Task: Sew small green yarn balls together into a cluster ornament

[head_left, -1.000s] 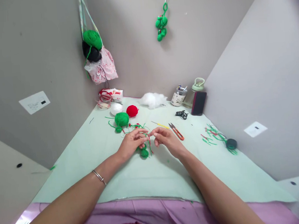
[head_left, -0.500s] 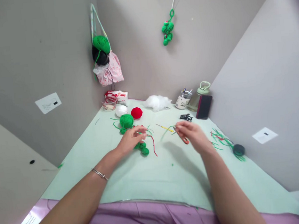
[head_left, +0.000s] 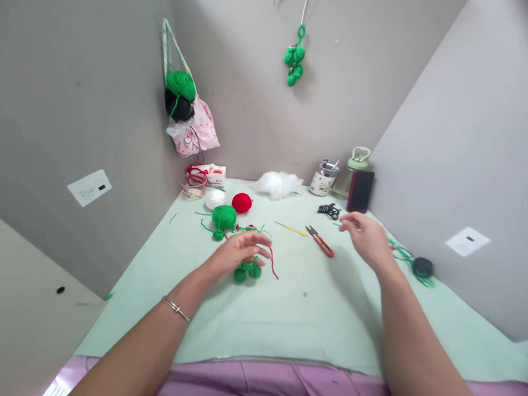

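"Checking: where's the green crochet piece (head_left: 247, 271)?"

"I'm seeing it lying just under my left hand (head_left: 243, 252), fingers (head_left: 259, 243) spread loose. It's looking finished, yarn tails (head_left: 273, 264) trailing untrimmed. Beyond the scissors (head_left: 322, 242) my right hand (head_left: 364, 237) is hovering; its grip I can't tell."

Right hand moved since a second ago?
Yes. The right hand went rightward: it was left of the scissors, now right of them.

Green crochet balls (head_left: 247, 271), orange snips (head_left: 322, 244), mint cloth (head_left: 301, 305).
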The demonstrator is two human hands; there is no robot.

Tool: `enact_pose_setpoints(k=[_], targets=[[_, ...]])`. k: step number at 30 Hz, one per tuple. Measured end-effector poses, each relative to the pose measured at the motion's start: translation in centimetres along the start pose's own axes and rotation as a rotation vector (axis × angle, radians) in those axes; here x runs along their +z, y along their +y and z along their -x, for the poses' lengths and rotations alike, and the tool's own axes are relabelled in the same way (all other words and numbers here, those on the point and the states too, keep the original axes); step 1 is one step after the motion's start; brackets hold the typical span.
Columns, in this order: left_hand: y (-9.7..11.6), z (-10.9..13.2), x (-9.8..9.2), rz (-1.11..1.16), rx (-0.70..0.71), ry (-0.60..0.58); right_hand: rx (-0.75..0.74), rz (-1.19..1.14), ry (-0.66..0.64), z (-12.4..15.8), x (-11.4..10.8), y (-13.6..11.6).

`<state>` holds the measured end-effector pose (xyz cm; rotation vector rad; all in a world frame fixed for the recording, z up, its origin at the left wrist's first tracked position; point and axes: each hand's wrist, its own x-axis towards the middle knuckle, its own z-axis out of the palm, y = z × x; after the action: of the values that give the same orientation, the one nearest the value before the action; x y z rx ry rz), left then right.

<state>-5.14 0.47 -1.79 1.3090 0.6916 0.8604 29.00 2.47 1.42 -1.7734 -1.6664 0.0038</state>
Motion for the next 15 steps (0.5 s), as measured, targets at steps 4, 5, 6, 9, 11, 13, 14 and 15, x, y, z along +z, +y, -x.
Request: enact_pose_setpoints(k=[4, 5, 6, 9, 11, 13, 14, 15], targets=[[-1.3, 0.3, 1.7, -0.160, 0.031, -0.042, -0.039, -0.278, -0.198, 2.1, 2.5, -5.6], [-1.5, 0.3, 1.7, -0.276, 0.100, -0.016, -0.050, -0.303, -0.235, 2.6, 3.0, -6.5], [-1.6, 0.4, 1.5, -0.416, 0.177, 0.010, -0.069, -0.327, -0.262, 3.1, 3.4, -7.1], [-1.5, 0.4, 0.3, -0.872, 0.360, 0.115, -0.113, -0.370, -0.301, 3.9, 4.3, -7.9], [-1.3, 0.2, -0.5, -1.039, 0.379, 0.186, -0.166, -0.354, -0.292, 4.2, 3.8, -8.5], [-1.3, -0.1, -1.1, -1.088, 0.328, 0.249, -0.282, -0.326, -0.241, 4.8, 2.1, -9.8], [-1.3, -0.3, -1.2, -1.087, 0.294, 0.277, -0.370, -0.316, -0.214, 5.5, 0.7, -10.8], [-1.3, -0.4, -1.4, -1.077, 0.266, 0.298, -0.474, -0.320, -0.196, 6.4, -0.9, -11.9]])
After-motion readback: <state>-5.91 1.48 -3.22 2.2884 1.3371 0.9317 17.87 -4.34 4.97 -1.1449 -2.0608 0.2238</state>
